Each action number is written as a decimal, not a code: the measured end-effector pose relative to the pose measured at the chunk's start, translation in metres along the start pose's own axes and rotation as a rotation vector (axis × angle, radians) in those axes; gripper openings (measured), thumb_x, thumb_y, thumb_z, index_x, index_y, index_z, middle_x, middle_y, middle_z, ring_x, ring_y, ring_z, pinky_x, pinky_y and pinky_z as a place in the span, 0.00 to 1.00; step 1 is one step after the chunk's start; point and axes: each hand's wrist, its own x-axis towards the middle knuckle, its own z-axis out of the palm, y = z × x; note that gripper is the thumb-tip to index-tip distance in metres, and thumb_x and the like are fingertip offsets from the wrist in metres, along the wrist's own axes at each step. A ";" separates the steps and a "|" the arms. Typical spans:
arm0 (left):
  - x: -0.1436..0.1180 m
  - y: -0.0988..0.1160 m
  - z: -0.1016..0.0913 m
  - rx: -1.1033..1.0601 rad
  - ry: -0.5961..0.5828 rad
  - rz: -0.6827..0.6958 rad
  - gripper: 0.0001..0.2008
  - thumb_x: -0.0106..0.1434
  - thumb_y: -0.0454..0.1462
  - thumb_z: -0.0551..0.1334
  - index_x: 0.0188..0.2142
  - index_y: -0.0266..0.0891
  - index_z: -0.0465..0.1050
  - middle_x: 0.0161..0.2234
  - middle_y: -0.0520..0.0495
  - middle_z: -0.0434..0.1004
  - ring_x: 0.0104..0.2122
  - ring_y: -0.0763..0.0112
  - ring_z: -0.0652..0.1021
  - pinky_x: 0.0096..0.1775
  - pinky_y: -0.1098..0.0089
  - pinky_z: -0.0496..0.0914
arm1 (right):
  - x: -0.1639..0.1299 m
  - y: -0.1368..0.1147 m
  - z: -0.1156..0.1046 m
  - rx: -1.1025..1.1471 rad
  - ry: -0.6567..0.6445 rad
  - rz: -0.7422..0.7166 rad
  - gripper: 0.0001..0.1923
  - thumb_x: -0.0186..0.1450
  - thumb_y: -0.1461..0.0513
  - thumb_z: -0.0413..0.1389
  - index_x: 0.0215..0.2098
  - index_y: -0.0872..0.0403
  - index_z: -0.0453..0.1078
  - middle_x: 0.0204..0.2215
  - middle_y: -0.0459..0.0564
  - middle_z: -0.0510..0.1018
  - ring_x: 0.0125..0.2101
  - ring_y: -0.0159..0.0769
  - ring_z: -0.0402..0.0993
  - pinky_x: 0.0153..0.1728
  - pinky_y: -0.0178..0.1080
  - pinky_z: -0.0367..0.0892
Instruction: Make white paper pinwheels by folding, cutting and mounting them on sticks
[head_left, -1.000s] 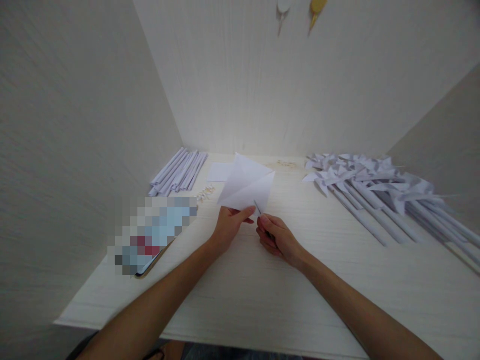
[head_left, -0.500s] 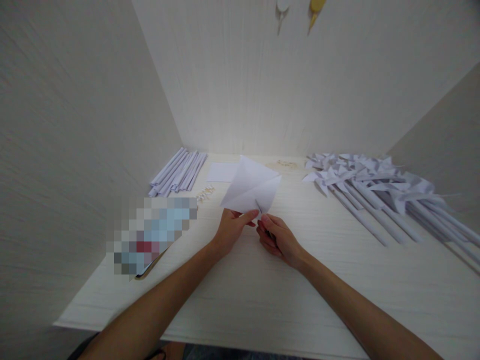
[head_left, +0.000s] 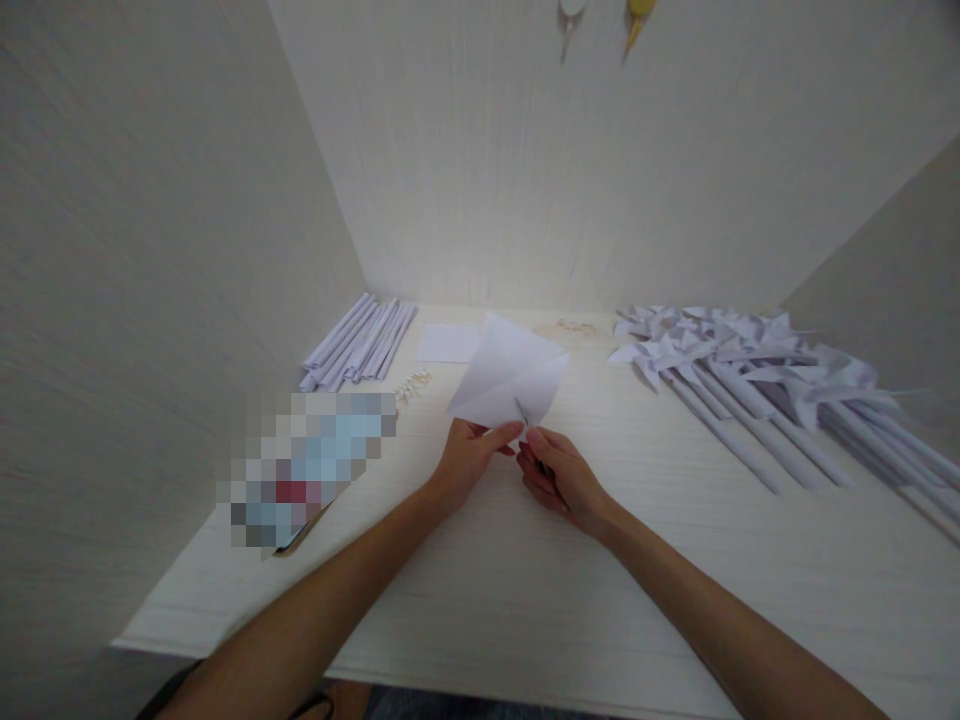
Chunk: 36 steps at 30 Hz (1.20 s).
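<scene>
My left hand (head_left: 469,457) pinches the near corner of a white creased paper square (head_left: 510,375) and holds it tilted up above the desk. My right hand (head_left: 559,473) sits just to its right, closed on a small pair of scissors (head_left: 523,411) whose thin blade tip reaches into the paper's near corner. The handles are hidden inside my fingers.
The white desk (head_left: 525,590) sits in an alcove with walls on three sides. A bundle of rolled paper sticks (head_left: 360,343) lies at the back left, a flat paper sheet (head_left: 448,342) behind the hands, finished paper pinwheels (head_left: 757,375) at the right, a blurred flat object (head_left: 307,465) at the left.
The paper and both hands have drifted slightly to the right; the grip on the paper and scissors is unchanged.
</scene>
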 end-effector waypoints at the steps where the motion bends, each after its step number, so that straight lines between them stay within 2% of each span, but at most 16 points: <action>1: 0.000 0.000 0.000 -0.001 -0.002 0.000 0.07 0.41 0.37 0.66 0.19 0.35 0.72 0.20 0.51 0.73 0.21 0.75 0.71 0.23 0.74 0.67 | 0.000 0.000 0.000 -0.003 0.003 -0.002 0.22 0.53 0.46 0.52 0.16 0.53 0.52 0.05 0.33 0.51 0.05 0.18 0.42 0.05 0.27 0.37; 13: -0.002 0.001 0.000 0.029 -0.029 0.019 0.08 0.41 0.37 0.65 0.23 0.35 0.74 0.22 0.49 0.74 0.22 0.73 0.72 0.24 0.74 0.67 | 0.000 0.000 0.001 0.005 0.016 0.001 0.21 0.54 0.47 0.51 0.17 0.54 0.55 0.05 0.34 0.52 0.05 0.19 0.43 0.05 0.28 0.36; 17: -0.002 0.000 0.000 0.060 -0.022 0.021 0.07 0.41 0.38 0.65 0.17 0.35 0.72 0.18 0.50 0.73 0.21 0.73 0.71 0.24 0.74 0.67 | 0.000 -0.001 0.001 0.003 0.017 -0.002 0.20 0.54 0.47 0.51 0.18 0.54 0.56 0.05 0.33 0.52 0.05 0.19 0.43 0.05 0.28 0.37; 22: -0.003 -0.001 0.000 0.087 -0.055 0.032 0.13 0.42 0.41 0.64 0.10 0.37 0.66 0.13 0.52 0.68 0.18 0.75 0.69 0.23 0.74 0.66 | 0.000 0.000 0.000 0.011 0.017 -0.012 0.20 0.54 0.47 0.52 0.19 0.54 0.56 0.05 0.33 0.53 0.05 0.19 0.42 0.05 0.27 0.37; 32: 0.002 -0.009 -0.001 0.005 -0.101 -0.039 0.12 0.40 0.43 0.65 0.19 0.35 0.72 0.18 0.49 0.72 0.19 0.75 0.70 0.21 0.75 0.63 | 0.001 0.001 0.000 0.019 0.022 -0.022 0.20 0.53 0.47 0.52 0.18 0.54 0.55 0.05 0.32 0.52 0.05 0.19 0.41 0.04 0.28 0.36; 36: 0.003 -0.009 -0.002 -0.007 -0.116 -0.066 0.11 0.41 0.43 0.65 0.18 0.35 0.72 0.18 0.49 0.73 0.19 0.75 0.70 0.20 0.75 0.62 | 0.001 0.000 0.001 0.022 0.021 -0.016 0.19 0.53 0.48 0.52 0.18 0.54 0.55 0.05 0.33 0.52 0.05 0.19 0.41 0.04 0.28 0.36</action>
